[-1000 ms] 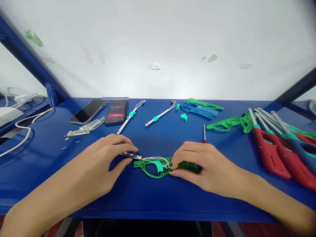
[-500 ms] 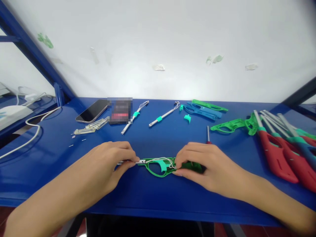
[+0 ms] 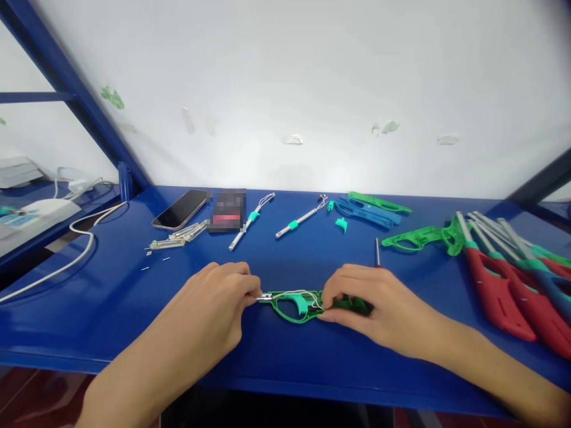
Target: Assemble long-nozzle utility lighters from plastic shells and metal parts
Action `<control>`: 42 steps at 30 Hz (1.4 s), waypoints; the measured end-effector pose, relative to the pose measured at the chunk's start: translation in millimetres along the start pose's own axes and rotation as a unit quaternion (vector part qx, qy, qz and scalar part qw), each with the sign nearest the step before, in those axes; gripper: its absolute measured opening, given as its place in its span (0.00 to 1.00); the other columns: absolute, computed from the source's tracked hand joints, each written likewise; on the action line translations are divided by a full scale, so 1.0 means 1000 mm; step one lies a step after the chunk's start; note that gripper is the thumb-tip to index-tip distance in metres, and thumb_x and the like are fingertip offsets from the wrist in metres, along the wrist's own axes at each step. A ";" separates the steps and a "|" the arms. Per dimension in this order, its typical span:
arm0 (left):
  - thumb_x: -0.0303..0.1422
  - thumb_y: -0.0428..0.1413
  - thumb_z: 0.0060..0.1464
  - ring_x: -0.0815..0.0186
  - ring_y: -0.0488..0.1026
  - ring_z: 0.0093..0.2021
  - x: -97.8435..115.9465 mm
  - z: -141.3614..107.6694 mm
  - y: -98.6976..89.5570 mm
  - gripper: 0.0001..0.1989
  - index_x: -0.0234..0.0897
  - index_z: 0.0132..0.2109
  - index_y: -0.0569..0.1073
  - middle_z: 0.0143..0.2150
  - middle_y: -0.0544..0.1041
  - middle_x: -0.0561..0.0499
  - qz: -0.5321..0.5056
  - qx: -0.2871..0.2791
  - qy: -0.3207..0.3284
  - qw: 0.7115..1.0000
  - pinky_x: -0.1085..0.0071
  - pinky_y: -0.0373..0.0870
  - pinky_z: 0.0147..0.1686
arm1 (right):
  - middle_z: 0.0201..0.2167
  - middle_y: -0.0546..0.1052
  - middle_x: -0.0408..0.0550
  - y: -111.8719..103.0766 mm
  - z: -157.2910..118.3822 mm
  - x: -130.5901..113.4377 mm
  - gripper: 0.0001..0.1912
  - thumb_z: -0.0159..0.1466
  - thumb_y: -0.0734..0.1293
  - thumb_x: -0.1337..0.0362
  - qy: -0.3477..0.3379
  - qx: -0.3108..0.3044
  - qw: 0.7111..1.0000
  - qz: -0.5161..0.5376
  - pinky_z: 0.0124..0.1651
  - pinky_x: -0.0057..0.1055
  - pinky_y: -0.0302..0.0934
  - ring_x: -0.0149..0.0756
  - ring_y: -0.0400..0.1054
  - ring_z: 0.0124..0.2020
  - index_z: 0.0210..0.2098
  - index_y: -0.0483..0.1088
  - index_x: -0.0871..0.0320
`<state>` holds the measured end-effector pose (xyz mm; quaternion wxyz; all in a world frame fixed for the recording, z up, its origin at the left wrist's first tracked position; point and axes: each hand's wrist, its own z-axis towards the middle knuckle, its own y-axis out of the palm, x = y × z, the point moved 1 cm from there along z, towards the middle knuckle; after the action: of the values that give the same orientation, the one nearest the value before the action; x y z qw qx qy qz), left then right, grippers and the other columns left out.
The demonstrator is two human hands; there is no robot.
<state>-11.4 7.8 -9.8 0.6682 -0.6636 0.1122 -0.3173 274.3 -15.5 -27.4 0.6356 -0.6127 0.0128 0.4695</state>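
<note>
- Head view: a green casing half point(image 3: 292, 321) lies inner side up on the worktop point(image 3: 285, 362), between two hands, its long axis running left to right, roughly along the near edge.
- The left hand point(image 3: 225, 303) pinches a metal tube point(image 3: 265, 297) at the casing's narrow end; the tube points left, in line with it.
- The right hand point(image 3: 370, 303) grips the wider end, pointing right, fingertips beside white wires point(image 3: 306, 292) and a teal trigger point(image 3: 302, 305).
</note>
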 end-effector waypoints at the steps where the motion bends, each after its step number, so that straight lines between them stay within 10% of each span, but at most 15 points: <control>1: 0.25 0.49 0.67 0.59 0.79 0.38 0.000 0.000 0.000 0.17 0.43 0.36 0.81 0.38 0.80 0.49 0.003 -0.007 -0.004 1.000 0.63 0.73 0.44 | 0.40 0.81 0.39 0.000 -0.001 0.000 0.04 0.73 0.73 0.63 0.003 -0.003 1.000 -0.004 0.42 0.28 0.66 0.31 0.75 0.39 0.40 0.75 0.52; 11: 0.25 0.49 0.69 0.59 0.78 0.41 -0.005 0.001 0.003 0.17 0.45 0.40 0.81 0.40 0.81 0.50 -0.007 -0.035 0.025 0.999 0.65 0.72 0.45 | 0.54 0.76 0.52 0.006 -0.005 0.007 0.24 0.77 0.65 0.50 -0.012 -0.010 0.984 -0.175 0.57 0.47 0.66 0.48 0.73 0.55 0.69 0.69 0.49; 42: 0.33 0.50 0.75 0.62 0.76 0.46 -0.006 0.011 0.003 0.11 0.46 0.43 0.76 0.44 0.80 0.56 -0.133 -0.066 -0.005 0.989 0.64 0.66 0.49 | 0.52 0.80 0.50 0.005 0.000 0.001 0.15 0.77 0.65 0.54 -0.006 -0.003 0.994 -0.107 0.58 0.45 0.70 0.43 0.75 0.52 0.59 0.70 0.53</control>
<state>-9.0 19.7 -13.3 0.5751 -0.7172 0.0402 -0.3916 271.4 -16.3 -31.9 0.6803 -0.6099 -0.0585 0.4024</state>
